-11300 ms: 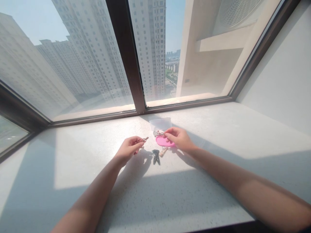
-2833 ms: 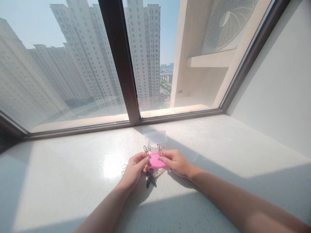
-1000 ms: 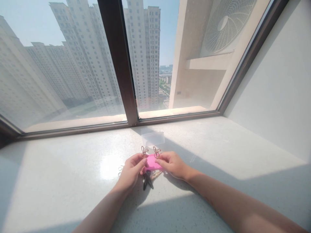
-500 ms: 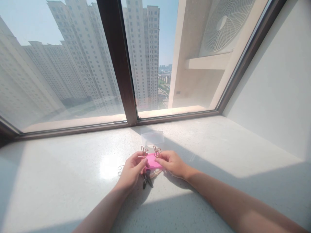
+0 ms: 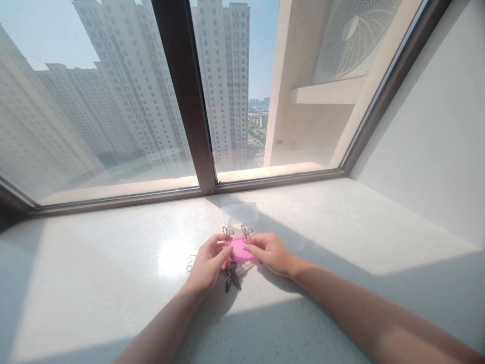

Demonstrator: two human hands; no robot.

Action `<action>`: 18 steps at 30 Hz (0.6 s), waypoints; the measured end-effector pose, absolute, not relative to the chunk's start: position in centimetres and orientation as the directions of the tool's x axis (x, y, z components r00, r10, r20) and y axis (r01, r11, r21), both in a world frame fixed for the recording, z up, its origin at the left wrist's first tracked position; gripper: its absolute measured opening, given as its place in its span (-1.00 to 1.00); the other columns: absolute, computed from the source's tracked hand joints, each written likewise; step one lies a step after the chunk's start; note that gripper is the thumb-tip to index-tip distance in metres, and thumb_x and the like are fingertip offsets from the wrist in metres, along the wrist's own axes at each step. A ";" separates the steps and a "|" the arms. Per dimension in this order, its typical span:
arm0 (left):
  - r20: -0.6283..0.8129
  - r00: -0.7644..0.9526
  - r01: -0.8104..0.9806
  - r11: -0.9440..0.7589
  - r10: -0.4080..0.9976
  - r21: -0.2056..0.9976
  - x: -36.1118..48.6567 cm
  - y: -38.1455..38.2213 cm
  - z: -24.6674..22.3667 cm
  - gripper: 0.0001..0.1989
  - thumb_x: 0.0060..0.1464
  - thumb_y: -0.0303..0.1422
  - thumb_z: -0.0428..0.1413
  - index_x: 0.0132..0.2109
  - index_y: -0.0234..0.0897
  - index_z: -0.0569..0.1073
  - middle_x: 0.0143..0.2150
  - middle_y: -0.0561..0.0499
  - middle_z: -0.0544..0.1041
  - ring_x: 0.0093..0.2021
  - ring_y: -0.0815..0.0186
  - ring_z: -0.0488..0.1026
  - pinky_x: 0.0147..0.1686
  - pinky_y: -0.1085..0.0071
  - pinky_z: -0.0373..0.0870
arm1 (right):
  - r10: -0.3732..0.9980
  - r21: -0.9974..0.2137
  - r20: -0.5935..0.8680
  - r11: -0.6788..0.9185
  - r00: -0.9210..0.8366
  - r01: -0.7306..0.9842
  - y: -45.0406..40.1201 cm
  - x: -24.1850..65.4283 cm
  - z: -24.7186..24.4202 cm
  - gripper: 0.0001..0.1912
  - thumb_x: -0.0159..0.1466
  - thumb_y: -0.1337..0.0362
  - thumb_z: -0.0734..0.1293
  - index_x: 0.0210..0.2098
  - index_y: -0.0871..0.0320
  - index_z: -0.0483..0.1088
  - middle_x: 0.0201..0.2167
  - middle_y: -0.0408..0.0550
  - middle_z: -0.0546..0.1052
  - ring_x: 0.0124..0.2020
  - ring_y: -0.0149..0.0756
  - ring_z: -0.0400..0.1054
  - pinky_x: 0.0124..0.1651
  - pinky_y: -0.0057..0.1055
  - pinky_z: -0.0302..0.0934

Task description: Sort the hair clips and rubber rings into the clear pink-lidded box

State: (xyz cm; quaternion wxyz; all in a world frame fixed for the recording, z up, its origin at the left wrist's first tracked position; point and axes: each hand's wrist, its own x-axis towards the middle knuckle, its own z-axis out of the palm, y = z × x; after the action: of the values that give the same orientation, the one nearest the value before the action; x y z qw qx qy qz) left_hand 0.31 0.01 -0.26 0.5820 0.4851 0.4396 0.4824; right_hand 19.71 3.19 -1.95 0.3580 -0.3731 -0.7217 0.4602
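Between thumb and fingers, my left hand (image 5: 207, 260) pinches a small brown looped wire piece (image 5: 227, 233) that looks like a bunny outline. A matching looped piece (image 5: 246, 232) is pinched upright in my right hand (image 5: 273, 254). Both pieces stand side by side, a little apart. Under and between my hands lies a pink tray (image 5: 240, 249), its side edges partly hidden by my fingers. Black clips (image 5: 232, 279) lie just in front of it, beside thin light-brown sticks (image 5: 246, 268).
A clear plastic box or sheet (image 5: 239, 213) lies behind the pink tray on the white sill (image 5: 113, 283). Scissor-like metal rings (image 5: 190, 263) are left of my left hand. A dark-framed window (image 5: 206, 177) rises behind, and a white wall (image 5: 428, 131) bounds the right.
The view has shifted slightly, so everything appears a little to the right and higher. Both hands keep their pinch on the looped pieces.
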 end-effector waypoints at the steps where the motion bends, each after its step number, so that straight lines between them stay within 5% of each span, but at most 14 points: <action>1: -0.050 0.151 -0.135 0.071 0.987 0.988 0.3 0.0 -0.2 -0.72 0.03 -0.25 0.24 -0.17 -0.29 0.40 -0.51 0.06 0.48 -0.57 0.45 0.30 -0.56 0.53 0.18 | 0.866 -0.931 0.176 0.301 -0.467 0.206 3.2 19.7 -2.0 -0.67 0.28 0.20 0.26 -0.57 0.23 0.34 -0.65 -0.15 0.33 -0.57 -0.42 0.17 -0.48 -0.46 0.02; 10: -0.051 0.171 -0.159 0.079 0.984 0.984 0.4 -0.1 -0.3 -0.78 0.06 -0.29 0.22 -0.19 -0.29 0.40 -0.50 0.07 0.48 -0.56 0.47 0.30 -0.54 0.55 0.18 | 0.871 -0.953 0.248 0.298 -0.424 0.054 3.1 19.7 -1.9 -0.80 0.25 0.23 0.29 -0.35 0.26 0.45 -0.46 -0.07 0.43 -0.45 -0.38 0.27 -0.38 -0.43 0.16; 18: -0.044 0.164 -0.163 0.071 0.986 0.984 0.3 0.1 -0.5 -0.79 0.07 -0.32 0.20 -0.18 -0.30 0.39 -0.51 0.08 0.46 -0.56 0.47 0.28 -0.53 0.55 0.17 | 0.891 -0.941 0.318 0.339 -0.324 0.010 3.1 19.4 -2.0 -0.87 0.14 0.33 0.36 -0.36 0.24 0.55 -0.44 -0.06 0.41 -0.50 -0.39 0.30 -0.49 -0.44 0.18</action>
State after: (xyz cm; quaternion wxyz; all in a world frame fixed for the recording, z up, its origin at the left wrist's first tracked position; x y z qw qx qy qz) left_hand 0.28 0.06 -0.47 0.5929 0.4799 0.4288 0.4841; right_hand 19.43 3.10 -2.03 0.4734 -0.3374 -0.6674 0.4655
